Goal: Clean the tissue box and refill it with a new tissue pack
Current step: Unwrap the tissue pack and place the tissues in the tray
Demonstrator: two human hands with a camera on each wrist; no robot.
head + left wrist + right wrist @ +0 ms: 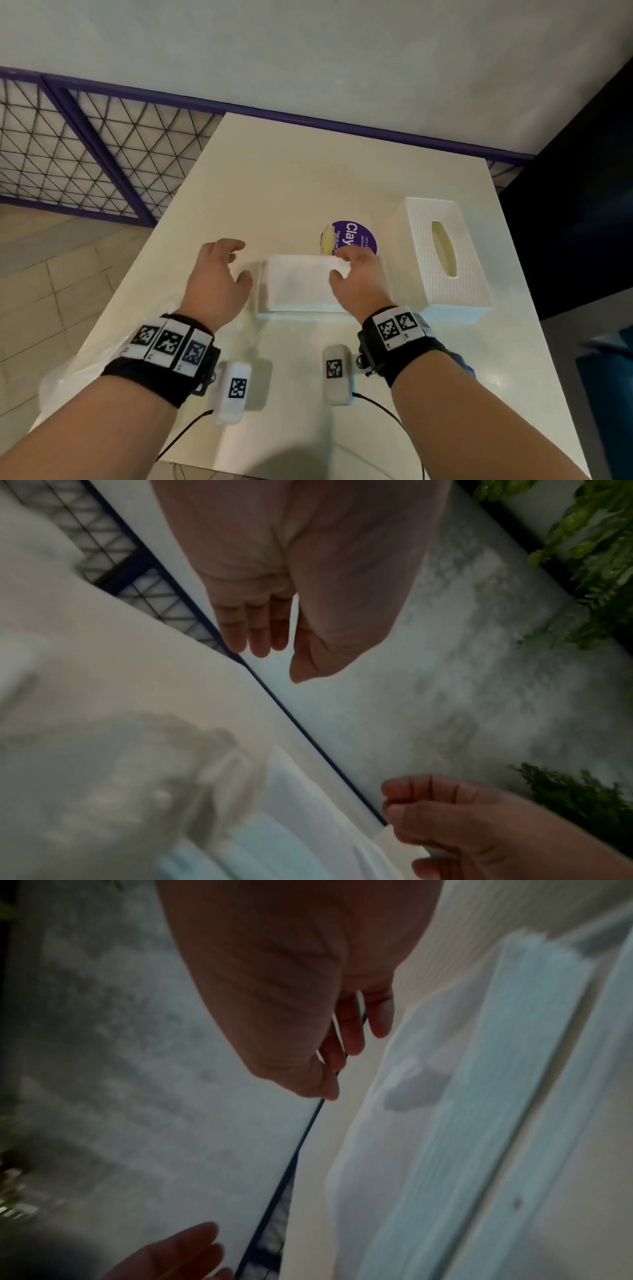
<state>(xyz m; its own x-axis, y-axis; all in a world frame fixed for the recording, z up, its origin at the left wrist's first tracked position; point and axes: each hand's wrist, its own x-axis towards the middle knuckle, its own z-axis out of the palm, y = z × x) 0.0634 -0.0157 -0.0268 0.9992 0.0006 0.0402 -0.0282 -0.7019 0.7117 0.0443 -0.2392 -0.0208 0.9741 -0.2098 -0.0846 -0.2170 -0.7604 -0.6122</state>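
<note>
A white stack of tissues [298, 284] lies flat in the middle of the white table [274, 178]. The textured white tissue box [442, 253], with its oval slot facing up, stands to the right of the stack. My left hand [241, 262] hovers just left of the stack with relaxed fingers and holds nothing. My right hand [339, 265] is over the stack's far right corner, fingers loosely bent and touching the top. In the right wrist view the right hand [342, 1069] has nothing between its fingers, beside the tissues [428, 1123]. The left wrist view shows the empty left hand [279, 661].
A round purple sticker [356, 236] with a yellowish thing [328, 240] on it lies behind the stack. Crumpled clear plastic [68, 377] sits at the table's near left edge. A purple mesh fence [85, 147] runs behind, and a dark wall [582, 222] rises at right.
</note>
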